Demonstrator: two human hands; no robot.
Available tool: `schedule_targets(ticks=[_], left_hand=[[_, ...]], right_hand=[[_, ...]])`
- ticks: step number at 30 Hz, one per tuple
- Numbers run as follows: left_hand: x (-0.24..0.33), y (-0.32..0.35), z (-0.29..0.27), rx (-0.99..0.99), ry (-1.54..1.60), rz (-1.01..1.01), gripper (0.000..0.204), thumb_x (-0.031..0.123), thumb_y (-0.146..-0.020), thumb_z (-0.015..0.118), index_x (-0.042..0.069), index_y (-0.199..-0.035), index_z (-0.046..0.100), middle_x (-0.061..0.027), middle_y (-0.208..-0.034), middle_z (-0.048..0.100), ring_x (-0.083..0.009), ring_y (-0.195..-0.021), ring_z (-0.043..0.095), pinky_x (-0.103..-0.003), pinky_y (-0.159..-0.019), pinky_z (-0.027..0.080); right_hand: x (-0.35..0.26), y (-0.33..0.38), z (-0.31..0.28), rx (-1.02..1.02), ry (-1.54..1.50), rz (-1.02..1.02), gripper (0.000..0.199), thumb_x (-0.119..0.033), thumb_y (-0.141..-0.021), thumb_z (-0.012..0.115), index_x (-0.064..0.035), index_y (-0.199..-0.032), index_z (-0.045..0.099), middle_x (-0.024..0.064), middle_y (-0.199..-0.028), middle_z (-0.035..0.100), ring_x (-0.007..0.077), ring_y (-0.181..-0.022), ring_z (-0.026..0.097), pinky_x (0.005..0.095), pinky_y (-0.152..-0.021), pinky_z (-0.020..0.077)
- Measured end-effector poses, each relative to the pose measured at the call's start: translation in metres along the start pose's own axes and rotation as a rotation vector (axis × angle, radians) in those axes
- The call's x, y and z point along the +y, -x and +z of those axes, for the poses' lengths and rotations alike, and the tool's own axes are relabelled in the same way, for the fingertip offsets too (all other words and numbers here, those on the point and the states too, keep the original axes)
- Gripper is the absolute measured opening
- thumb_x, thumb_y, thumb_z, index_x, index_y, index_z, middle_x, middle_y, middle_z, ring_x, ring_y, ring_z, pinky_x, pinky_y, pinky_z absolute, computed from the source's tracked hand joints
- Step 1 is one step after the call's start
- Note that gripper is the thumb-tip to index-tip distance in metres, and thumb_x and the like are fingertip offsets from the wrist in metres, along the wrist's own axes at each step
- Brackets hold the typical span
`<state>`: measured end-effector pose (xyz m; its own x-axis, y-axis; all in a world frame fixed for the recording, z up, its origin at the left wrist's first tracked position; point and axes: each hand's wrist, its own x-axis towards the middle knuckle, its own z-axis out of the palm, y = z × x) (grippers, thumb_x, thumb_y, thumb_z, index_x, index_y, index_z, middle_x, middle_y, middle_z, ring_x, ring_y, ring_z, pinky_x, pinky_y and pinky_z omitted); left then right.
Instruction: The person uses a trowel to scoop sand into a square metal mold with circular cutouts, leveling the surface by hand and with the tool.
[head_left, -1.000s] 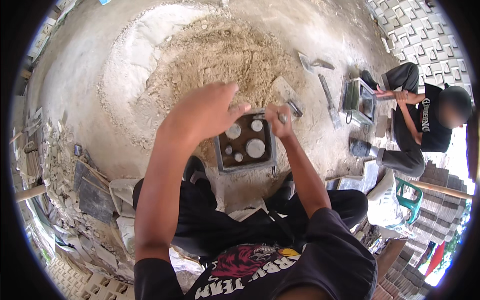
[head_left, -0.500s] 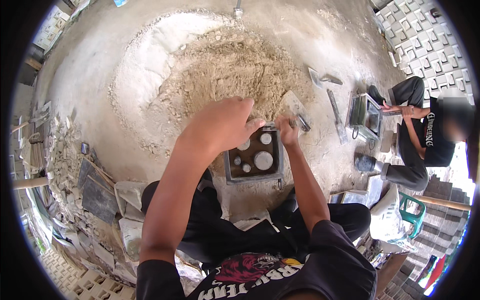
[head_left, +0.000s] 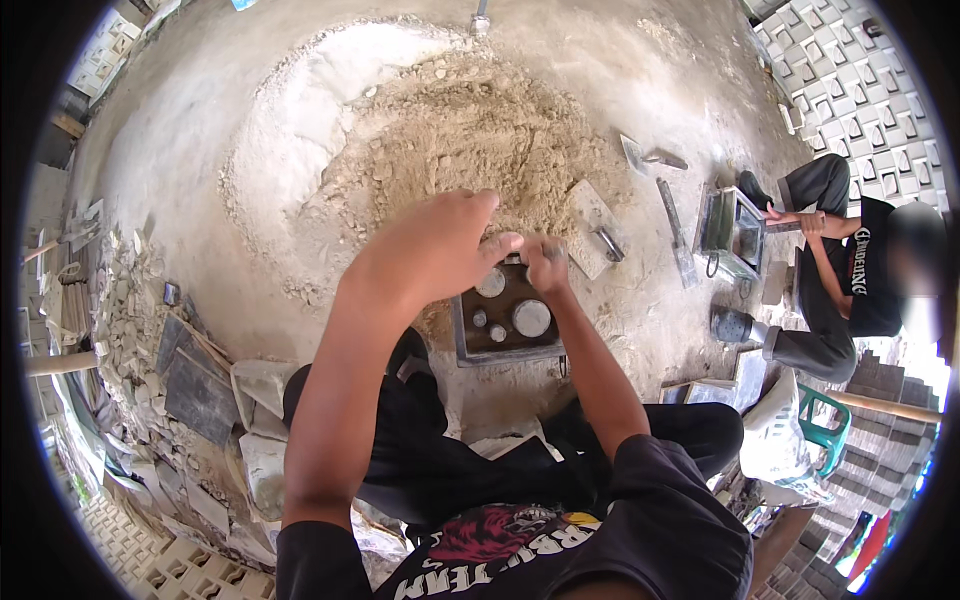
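Observation:
A dark rectangular mould box (head_left: 512, 356) sits on the ground in front of me. Inside it are several round grey discs, the largest disc (head_left: 531, 318) toward the right. My left hand (head_left: 432, 240) arches over the box's far left corner, thumb and forefinger apart with a gap between them; its other fingers are mostly hidden. Close beside its thumb, my right hand (head_left: 544, 266) is at the far rim with curled fingers. Whatever those fingers grip is too hidden to make out. My hands cover much of the box's far side.
Beyond the box spreads a heap of sandy mix (head_left: 470, 130) bordered by white powder (head_left: 285, 130). A float (head_left: 597, 230), a trowel (head_left: 650, 155) and a flat bar (head_left: 677, 235) lie to the right. A co-worker (head_left: 870, 265) sits there at another mould box (head_left: 730, 235). Rubble (head_left: 125, 350) lies left.
My right hand has moved left along the far rim, nearer my left thumb. My left hand has shifted slightly left. The float's handle is now uncovered.

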<state>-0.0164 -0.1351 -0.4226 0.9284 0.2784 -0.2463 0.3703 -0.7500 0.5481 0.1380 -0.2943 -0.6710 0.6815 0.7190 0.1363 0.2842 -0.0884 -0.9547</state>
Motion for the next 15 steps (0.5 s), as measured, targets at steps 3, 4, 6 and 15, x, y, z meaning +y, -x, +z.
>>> schedule_targets(ticks=[3,4,6,15], left_hand=[[-0.005,0.004,-0.001,0.008,-0.040,-0.037,0.052,0.044,-0.094,0.056,0.000,-0.121,0.056,-0.0246,-0.106,0.064,-0.0401,-0.105,0.060,-0.046,-0.088,0.048],[-0.005,0.004,-0.002,0.027,-0.029,-0.022,0.052,0.044,-0.094,0.056,0.000,-0.121,0.056,-0.0244,-0.107,0.064,-0.0401,-0.104,0.060,-0.046,-0.088,0.048],[-0.005,0.005,0.000,0.050,0.002,0.010,0.052,0.044,-0.094,0.056,0.000,-0.122,0.056,-0.0241,-0.108,0.064,-0.0401,-0.104,0.060,-0.046,-0.088,0.048],[-0.007,0.006,-0.005,0.026,0.016,-0.012,0.051,0.042,-0.094,0.056,-0.001,-0.122,0.056,-0.0240,-0.114,0.063,-0.0389,-0.108,0.060,-0.045,-0.089,0.048]], right_hand=[[-0.021,-0.011,0.009,0.032,-0.216,0.122,0.034,-0.017,-0.092,0.052,-0.0013,-0.062,0.047,0.0020,-0.054,0.047,0.0108,-0.053,0.043,0.0335,-0.049,0.0329],[-0.023,-0.003,0.008,0.069,-0.086,0.050,0.034,-0.016,-0.092,0.052,-0.0014,-0.062,0.046,0.0015,-0.053,0.044,0.0105,-0.052,0.041,0.0334,-0.049,0.0323],[-0.020,-0.001,0.006,0.003,0.089,-0.054,0.034,-0.014,-0.092,0.052,-0.0019,-0.062,0.045,0.0003,-0.054,0.041,0.0086,-0.053,0.040,0.0320,-0.049,0.0314],[0.005,-0.001,0.028,-0.019,-0.098,-0.071,0.034,-0.012,-0.093,0.051,-0.0050,-0.061,0.042,-0.0035,-0.056,0.038,0.0074,-0.055,0.036,0.0302,-0.050,0.0298]])
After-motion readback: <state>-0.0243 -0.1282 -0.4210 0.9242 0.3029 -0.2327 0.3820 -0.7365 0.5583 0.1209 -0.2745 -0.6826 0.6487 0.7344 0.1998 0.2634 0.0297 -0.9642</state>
